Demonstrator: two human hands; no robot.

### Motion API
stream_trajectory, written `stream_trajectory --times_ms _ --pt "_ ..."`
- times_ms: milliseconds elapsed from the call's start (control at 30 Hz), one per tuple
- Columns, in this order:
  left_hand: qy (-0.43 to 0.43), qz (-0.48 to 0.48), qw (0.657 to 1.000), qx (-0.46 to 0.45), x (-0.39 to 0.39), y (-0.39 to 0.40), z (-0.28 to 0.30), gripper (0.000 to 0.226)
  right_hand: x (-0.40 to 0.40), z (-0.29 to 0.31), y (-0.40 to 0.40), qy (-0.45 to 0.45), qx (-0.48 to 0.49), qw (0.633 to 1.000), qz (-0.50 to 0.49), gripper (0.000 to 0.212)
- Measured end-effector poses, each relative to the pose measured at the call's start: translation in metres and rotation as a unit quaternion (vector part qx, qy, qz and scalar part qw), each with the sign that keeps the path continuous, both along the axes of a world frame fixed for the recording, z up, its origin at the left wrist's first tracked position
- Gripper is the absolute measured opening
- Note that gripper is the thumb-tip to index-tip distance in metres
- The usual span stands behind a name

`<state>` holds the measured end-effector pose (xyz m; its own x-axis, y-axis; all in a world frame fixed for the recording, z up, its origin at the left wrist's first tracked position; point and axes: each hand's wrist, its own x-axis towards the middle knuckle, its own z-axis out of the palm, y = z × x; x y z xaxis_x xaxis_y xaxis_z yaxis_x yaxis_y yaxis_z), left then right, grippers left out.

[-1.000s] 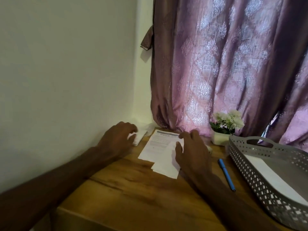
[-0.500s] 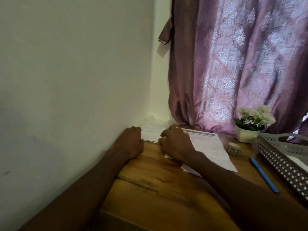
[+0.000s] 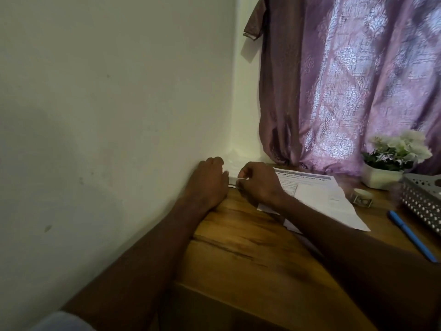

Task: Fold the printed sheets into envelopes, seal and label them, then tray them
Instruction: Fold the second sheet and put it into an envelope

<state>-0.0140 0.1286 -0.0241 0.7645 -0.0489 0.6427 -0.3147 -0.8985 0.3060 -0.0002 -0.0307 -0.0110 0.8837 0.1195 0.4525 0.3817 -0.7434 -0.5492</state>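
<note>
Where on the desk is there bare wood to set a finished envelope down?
Bare wood shows on the desk between the two forearms, from the near edge up to the hands. A narrower strip lies between the printed sheet and the blue pen. Crowded: the far right, with tape roll, flower pot and tray.

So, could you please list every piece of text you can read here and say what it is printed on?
"Replace Toilet Paper Roll": heading in the blue-grey banner at the top of the printed sheet, slightly blurred but legible.
Smaller lines and the boxed block under that heading: too small and blurred to read.
Tape dispenser, blue pen, grey tray: no readable text.
</note>
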Motion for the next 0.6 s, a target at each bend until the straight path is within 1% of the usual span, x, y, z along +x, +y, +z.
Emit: stream_trajectory --times_ms 67,133,200,300,433,600 --pt "-0.08 -0.006 0.996 -0.04 -0.004 -0.004 0.007 0.034 -0.007 0.005 -0.005 -0.012 0.051 0.998 0.036 0.008" --pt "-0.131 -0.027 0.988 -0.079 -0.009 -0.008 0.013 0.045 -0.015 0.01 -0.012 -0.045 0.088 0.993 0.068 0.007" --pt "-0.147 -0.076 0.977 -0.134 -0.014 -0.011 0.016 0.053 -0.025 0.016 -0.024 -0.063 0.135 0.983 0.102 0.009" --pt "-0.164 -0.151 0.953 -0.203 -0.021 -0.016 0.018 0.051 -0.046 0.027 -0.048 -0.036 0.218 0.963 0.155 0.02" --pt "-0.209 -0.196 0.931 -0.228 -0.027 -0.018 0.022 0.056 -0.062 0.042 -0.096 0.024 0.35 0.91 0.221 0.033" --pt "-0.228 -0.232 0.915 -0.238 -0.033 -0.019 0.028 0.058 -0.064 0.05 -0.149 0.124 0.463 0.825 0.298 0.035"
